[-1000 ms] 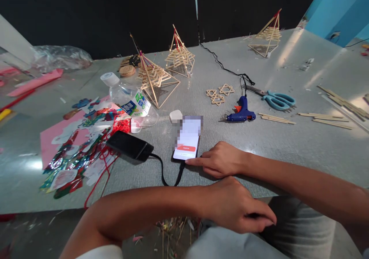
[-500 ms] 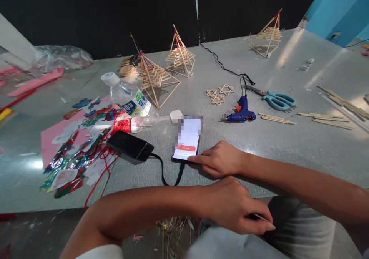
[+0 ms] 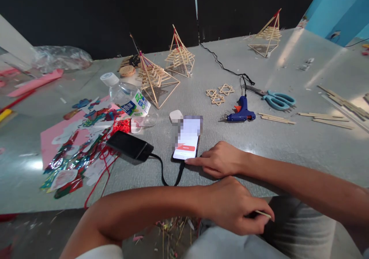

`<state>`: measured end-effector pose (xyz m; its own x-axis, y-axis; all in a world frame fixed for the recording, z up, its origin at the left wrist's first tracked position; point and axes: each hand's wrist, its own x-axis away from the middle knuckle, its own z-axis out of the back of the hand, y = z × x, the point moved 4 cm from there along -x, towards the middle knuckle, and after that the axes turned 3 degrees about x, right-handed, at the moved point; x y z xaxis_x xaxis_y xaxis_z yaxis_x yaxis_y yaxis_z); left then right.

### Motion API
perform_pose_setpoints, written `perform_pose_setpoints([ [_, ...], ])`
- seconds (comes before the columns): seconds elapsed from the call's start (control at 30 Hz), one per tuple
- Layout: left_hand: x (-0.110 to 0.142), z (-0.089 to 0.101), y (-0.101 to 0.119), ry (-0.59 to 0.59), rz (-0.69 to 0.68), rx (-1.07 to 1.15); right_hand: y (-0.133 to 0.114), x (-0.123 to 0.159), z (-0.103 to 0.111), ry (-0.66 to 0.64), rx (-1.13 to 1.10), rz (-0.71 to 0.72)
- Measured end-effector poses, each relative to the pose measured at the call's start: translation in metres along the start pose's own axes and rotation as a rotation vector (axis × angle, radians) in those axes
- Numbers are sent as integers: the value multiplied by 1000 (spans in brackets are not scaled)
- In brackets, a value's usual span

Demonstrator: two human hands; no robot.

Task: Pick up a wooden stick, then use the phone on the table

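My right hand (image 3: 223,160) rests on the table with its index finger stretched out and the others curled. That fingertip touches the bottom edge of a lit smartphone (image 3: 187,136), close to its plugged-in cable. My left hand (image 3: 238,207) is crossed in front, closed around a thin wooden stick (image 3: 263,214) whose end shows between thumb and forefinger. Most of the stick is hidden in the hand. A black power bank (image 3: 129,146) lies left of the phone and is joined to it by a black cable (image 3: 162,166). Just above the phone sits a small white case (image 3: 175,116).
A clear bottle (image 3: 127,95) stands beside foil and paper scraps (image 3: 77,155) and red yarn (image 3: 121,125). Behind are stick pyramids (image 3: 180,55) and small stick stars (image 3: 216,97). To the right lie a blue glue gun (image 3: 241,113), scissors (image 3: 278,100) and loose sticks (image 3: 325,120).
My right index finger has slid slightly down and left, from the screen's lower part to the phone's bottom edge. The stick in my left hand shows more of its end.
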<state>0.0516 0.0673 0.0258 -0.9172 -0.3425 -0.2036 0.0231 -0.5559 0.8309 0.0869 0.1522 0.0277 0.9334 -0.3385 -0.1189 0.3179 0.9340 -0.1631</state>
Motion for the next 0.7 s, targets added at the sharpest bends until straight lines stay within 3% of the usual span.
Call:
perform_pose_setpoints([
  [0.57, -1, 0, 3, -11, -34, -91, 0, 1, -1, 30, 7, 41],
  [0.7, -1, 0, 4, -8, -27, -105, 0, 1, -2, 67, 33, -47],
])
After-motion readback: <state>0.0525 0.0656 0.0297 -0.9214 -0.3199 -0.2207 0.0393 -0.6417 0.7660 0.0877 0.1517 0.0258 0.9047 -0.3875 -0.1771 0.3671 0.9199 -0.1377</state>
